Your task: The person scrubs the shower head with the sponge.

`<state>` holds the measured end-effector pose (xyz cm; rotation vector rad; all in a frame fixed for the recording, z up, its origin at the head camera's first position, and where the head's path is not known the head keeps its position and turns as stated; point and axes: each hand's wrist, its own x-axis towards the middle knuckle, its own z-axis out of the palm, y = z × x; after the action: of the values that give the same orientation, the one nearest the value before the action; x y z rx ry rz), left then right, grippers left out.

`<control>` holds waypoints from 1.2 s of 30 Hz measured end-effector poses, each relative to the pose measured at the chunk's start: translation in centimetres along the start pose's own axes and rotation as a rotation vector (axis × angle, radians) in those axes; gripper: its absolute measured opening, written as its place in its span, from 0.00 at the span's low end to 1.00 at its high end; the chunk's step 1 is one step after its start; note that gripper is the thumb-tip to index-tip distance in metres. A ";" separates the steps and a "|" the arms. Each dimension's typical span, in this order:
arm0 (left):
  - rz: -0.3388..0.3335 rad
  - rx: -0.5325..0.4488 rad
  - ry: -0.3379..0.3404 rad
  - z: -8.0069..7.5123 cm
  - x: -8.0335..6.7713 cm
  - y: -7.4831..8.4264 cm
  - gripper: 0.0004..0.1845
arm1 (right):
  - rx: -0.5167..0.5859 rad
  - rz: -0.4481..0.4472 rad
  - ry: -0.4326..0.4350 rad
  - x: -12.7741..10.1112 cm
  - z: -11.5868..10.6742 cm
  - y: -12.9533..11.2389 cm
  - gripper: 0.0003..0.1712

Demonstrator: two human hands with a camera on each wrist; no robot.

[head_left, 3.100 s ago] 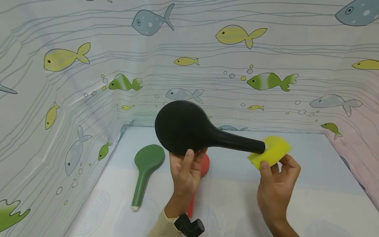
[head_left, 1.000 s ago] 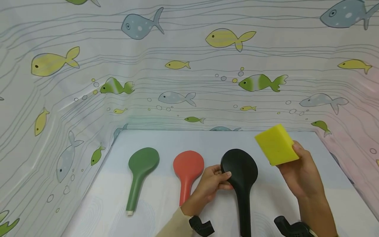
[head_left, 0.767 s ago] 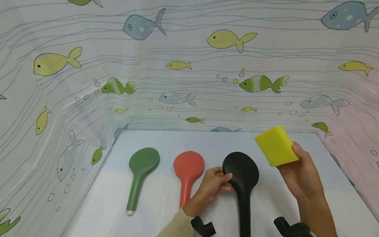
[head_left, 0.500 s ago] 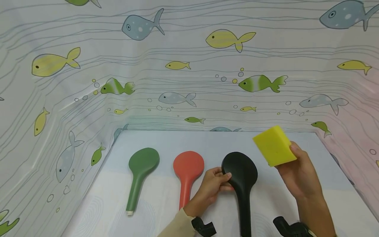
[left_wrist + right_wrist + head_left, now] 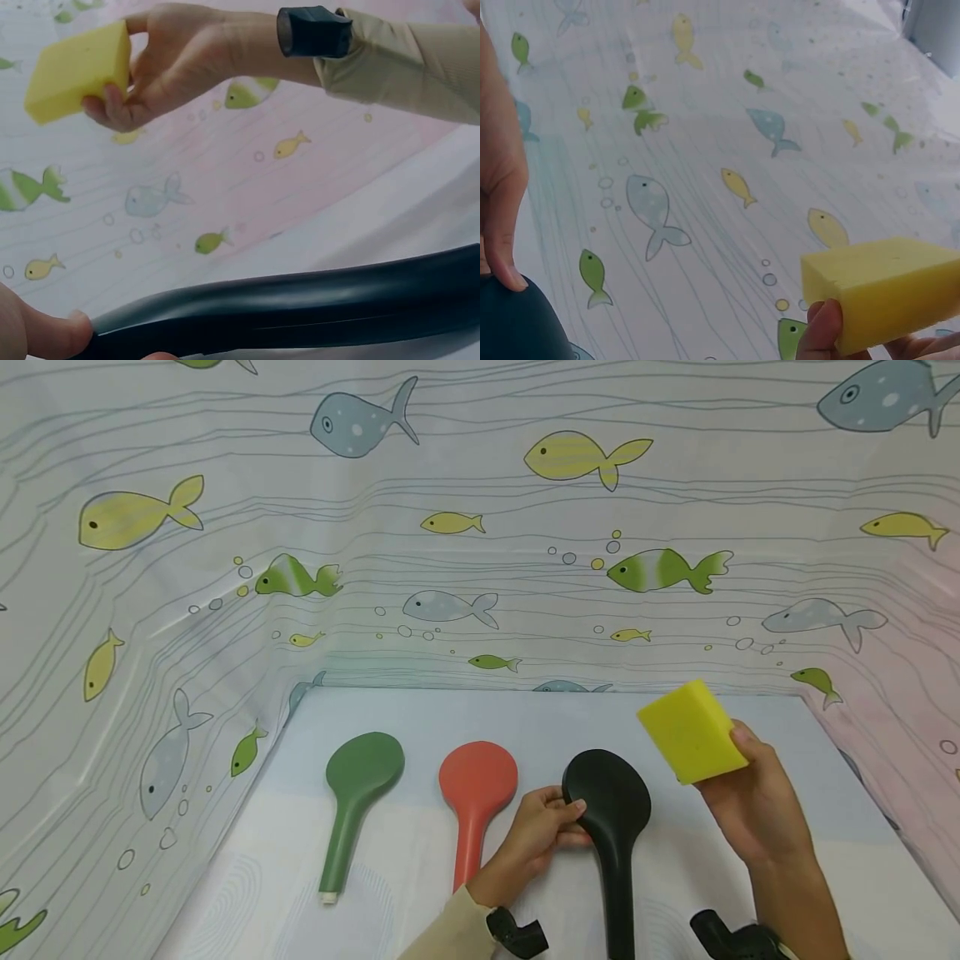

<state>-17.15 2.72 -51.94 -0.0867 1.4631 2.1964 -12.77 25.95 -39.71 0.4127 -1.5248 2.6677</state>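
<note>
My left hand (image 5: 537,828) pinches the rim of a black shower head (image 5: 609,802), thumb on top. Its handle points toward me and leaves the bottom of the head view. Whether it touches the table I cannot tell. Off to the right and higher, my right hand (image 5: 763,802) grips a yellow sponge (image 5: 693,733), apart from the shower head. In the left wrist view the sponge (image 5: 79,71) shows above the black handle (image 5: 300,304). Fingers hold the sponge (image 5: 892,289) from below in the right wrist view.
A green shower head (image 5: 362,793) with a pale handle end lies on the left of the white table (image 5: 720,718). Beside it lies a red shower head (image 5: 477,777), its handle end hidden by my left forearm. A fish-patterned sheet (image 5: 510,560) rises behind and at the sides.
Earlier the black shower head was raised sideways with the sponge at its handle end. It has come down and turned handle toward me; the sponge is away from it. Lately only slight shifts.
</note>
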 end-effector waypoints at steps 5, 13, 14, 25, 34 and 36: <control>0.002 0.004 0.008 -0.1 0.1 -0.2 0.14 | -0.023 0.010 0.017 0.0 0.1 0.1 0.19; 0.001 0.002 -0.001 -0.2 0.3 -0.6 0.12 | 0.022 0.009 0.000 0.0 0.1 0.0 0.21; 0.002 0.002 0.000 -0.2 0.3 -0.6 0.12 | 0.022 0.008 -0.002 0.0 0.1 0.0 0.21; 0.006 -0.013 -0.001 -0.4 0.4 -1.0 0.14 | 0.030 -0.003 -0.019 0.0 0.1 0.1 0.20; 0.011 -0.017 -0.001 -0.4 0.6 -1.3 0.14 | 0.022 -0.006 -0.015 0.0 0.0 0.2 0.20; 0.014 -0.014 0.001 -0.3 0.7 -1.3 0.14 | 0.004 0.000 -0.002 0.0 0.0 0.2 0.20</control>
<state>-17.23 3.09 -53.40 -0.0829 1.4537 2.2178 -12.76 25.84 -39.84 0.4163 -1.5197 2.6717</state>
